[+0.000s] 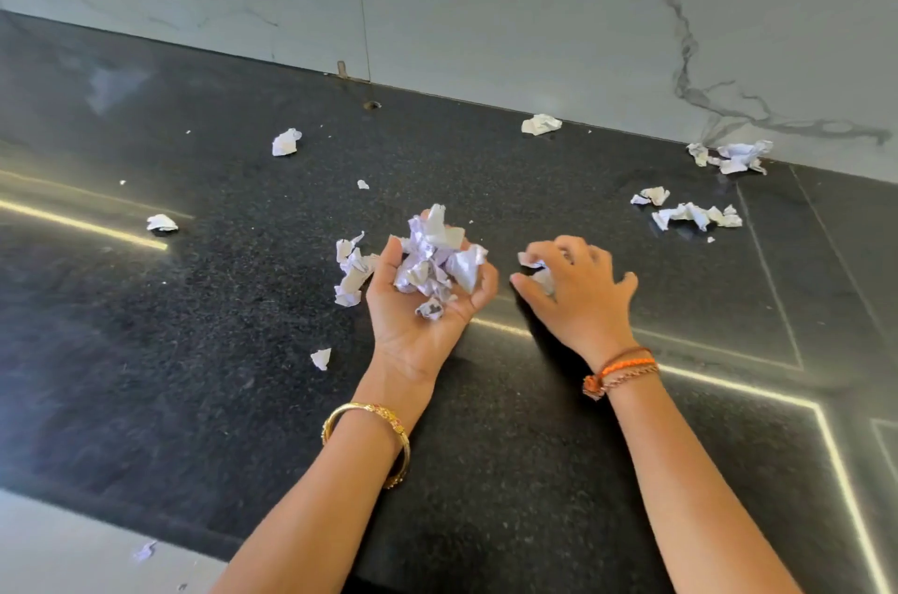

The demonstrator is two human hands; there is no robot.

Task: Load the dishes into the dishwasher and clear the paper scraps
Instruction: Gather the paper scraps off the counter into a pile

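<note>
My left hand (pixel 413 316) is palm up over the black counter (pixel 194 326), cupped around a heap of crumpled white paper scraps (pixel 437 260). Just to its right, my right hand (pixel 583 287) is palm down with its fingers curled on a small scrap (pixel 537 268) lying on the counter. More scraps lie loose: a cluster beside my left hand (pixel 351 270), one near my left wrist (pixel 321 358), single pieces at the left (pixel 162 222) and back left (pixel 285 142), one by the wall (pixel 540 124), and groups at the right (pixel 695 214) and far right (pixel 736 156).
The counter is dark speckled stone that meets a white marble wall (pixel 486 0) at the back. A small hole (pixel 372 105) sits in the counter near the wall. A pale floor with a scrap (pixel 146 550) shows at the lower left. No dishes or dishwasher are in view.
</note>
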